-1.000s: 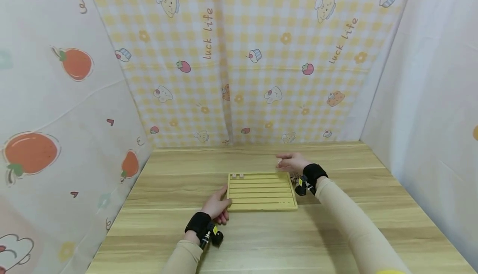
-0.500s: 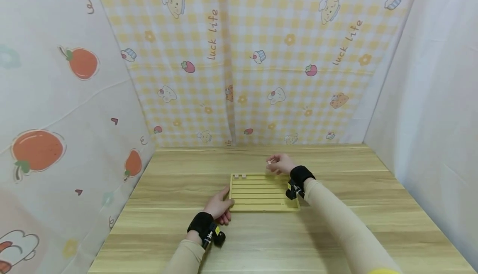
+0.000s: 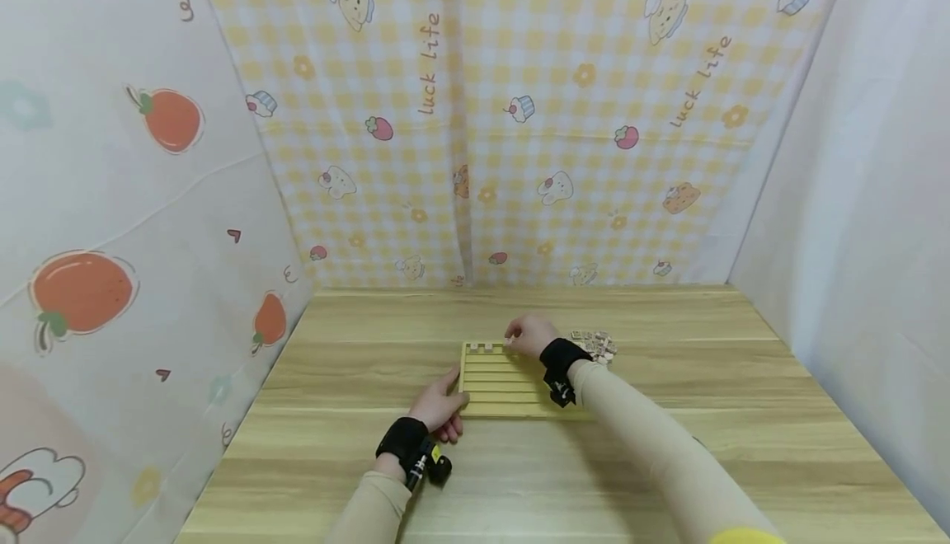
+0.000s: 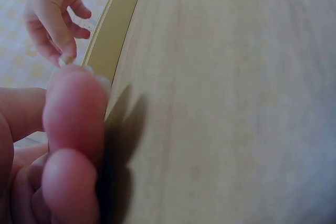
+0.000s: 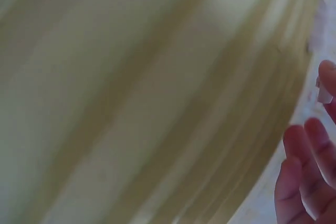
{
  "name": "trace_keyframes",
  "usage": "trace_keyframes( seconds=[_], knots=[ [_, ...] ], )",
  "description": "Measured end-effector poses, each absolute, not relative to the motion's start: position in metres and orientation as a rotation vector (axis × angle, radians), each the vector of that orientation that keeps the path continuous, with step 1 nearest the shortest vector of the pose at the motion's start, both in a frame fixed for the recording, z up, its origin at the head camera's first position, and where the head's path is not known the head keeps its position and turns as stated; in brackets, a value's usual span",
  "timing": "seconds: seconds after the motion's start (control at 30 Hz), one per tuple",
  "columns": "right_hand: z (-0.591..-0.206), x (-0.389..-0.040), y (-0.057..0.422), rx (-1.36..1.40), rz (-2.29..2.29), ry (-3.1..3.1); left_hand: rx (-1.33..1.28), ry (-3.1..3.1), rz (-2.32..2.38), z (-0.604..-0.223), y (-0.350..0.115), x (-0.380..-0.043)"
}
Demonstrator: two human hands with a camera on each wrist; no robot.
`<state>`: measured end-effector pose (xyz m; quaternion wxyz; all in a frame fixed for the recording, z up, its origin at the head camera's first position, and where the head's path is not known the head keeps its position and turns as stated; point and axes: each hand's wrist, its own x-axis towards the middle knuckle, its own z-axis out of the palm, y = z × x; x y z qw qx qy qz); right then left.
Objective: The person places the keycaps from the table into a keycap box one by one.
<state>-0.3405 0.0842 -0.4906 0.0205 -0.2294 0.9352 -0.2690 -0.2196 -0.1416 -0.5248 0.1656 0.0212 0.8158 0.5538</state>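
A yellow slatted tray (image 3: 505,409) with several horizontal grooves lies on the table. My left hand (image 3: 438,405) grips its left edge, thumb on the rim; in the left wrist view the curled fingers (image 4: 73,114) hide part of that edge. Two small pale square tiles (image 3: 481,348) sit in the top groove at the left. Over that same groove, just right of them, my right hand (image 3: 533,336) pinches another small tile (image 5: 324,94) between thumb and forefinger. Its other fingers are loosely bent. The right hand and wrist cover the tray's right part.
Several loose pale tiles (image 3: 599,346) lie in a heap beyond the right wrist, near the tray's far right corner. Behind the wooden table (image 3: 356,321) hangs a checked cloth (image 3: 549,231), and printed white cloths stand at both sides.
My right hand has moved left and down with the pinched tile, from beyond the tray to its top groove. The loose heap has come into sight. The left hand stays on the tray.
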Motion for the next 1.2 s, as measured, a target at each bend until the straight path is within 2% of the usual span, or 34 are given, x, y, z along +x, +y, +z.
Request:
trace_keyframes(
  seconds=[0.4,0.73,1.2],
  knots=[
    [-0.497,-0.334,0.073,-0.760,-0.615,2.995,0.036,2.324,1.564,-0.524,-0.139,-0.220],
    [-0.504,-0.339,0.075,-0.892,-0.660,2.988,0.030,2.325,1.570,-0.525,-0.141,-0.221],
    [-0.495,-0.333,0.068,-0.718,-0.604,3.002,0.030,2.316,1.572,-0.526,-0.141,-0.221]
  ],
)
